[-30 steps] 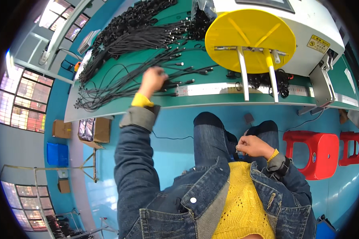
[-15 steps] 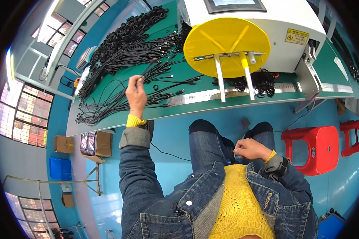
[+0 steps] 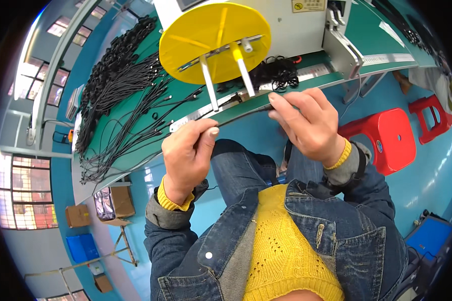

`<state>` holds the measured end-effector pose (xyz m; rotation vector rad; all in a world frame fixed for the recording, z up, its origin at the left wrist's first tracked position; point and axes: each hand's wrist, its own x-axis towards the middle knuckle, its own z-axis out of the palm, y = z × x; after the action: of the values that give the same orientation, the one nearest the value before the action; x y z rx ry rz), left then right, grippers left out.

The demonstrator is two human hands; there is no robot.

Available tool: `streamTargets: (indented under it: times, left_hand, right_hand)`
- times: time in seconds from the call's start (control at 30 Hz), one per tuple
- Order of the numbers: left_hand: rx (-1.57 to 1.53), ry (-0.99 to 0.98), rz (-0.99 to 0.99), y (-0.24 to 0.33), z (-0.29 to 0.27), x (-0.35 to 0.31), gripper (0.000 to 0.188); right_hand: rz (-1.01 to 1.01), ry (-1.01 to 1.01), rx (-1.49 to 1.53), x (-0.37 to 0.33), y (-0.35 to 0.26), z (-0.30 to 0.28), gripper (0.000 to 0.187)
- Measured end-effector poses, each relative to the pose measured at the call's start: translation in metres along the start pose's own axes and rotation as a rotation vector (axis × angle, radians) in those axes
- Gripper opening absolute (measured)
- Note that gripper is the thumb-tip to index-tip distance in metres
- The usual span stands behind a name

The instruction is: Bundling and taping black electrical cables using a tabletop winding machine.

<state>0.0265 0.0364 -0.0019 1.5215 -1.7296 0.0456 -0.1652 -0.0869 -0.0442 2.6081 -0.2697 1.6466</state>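
Observation:
A black cable (image 3: pixel 243 115) is stretched between my two hands, just short of the table's near edge. My left hand (image 3: pixel 190 150) pinches it between thumb and forefinger. On its other end, my right hand (image 3: pixel 309 120) is closed with the fingertips together. Right beyond the cable stands a yellow disc (image 3: pixel 186 45) with two metal rods (image 3: pixel 209 83) sticking out toward me. Loose black cables (image 3: pixel 130 130) with plug ends lie on the green table to the left of my left hand.
Bundled black cables (image 3: pixel 113 65) are heaped at the far left of the table (image 3: pixel 381 42). A white machine (image 3: pixel 296 32) stands behind the disc, with a metal bracket (image 3: pixel 344 52) to its right. A ruler strip (image 3: pixel 314 71) runs along the table. A red stool (image 3: pixel 397 143) is on the right.
My left hand has come back from the cables on the table, toward me. My right hand has risen from my lap, and both now hold one cable. The view has shifted right.

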Motion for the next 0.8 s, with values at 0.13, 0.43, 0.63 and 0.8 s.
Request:
streamTargets:
  times: [0.13,0.43,0.63,0.8]
  left_hand:
    - [-0.37,-0.032,-0.402,-0.001,0.002,0.03,0.007]
    - [-0.412,0.118,-0.299,-0.066,0.039,0.076,0.011]
    - [-0.309,0.172,-0.255,-0.076,0.046,0.08,0.012]
    - [-0.431,0.241,-0.313,-0.067,0.047,0.072,0.012]
  right_hand:
    - [-0.004,-0.006,-0.107,0.006,0.019,0.012,0.041]
    - [0.277,-0.147,-0.206,0.014,0.051,0.074,0.011]
    - [0.391,-0.169,-0.266,0.018,0.062,0.088,0.025]
    - [0.412,-0.136,-0.13,-0.01,0.049,0.076,0.031]
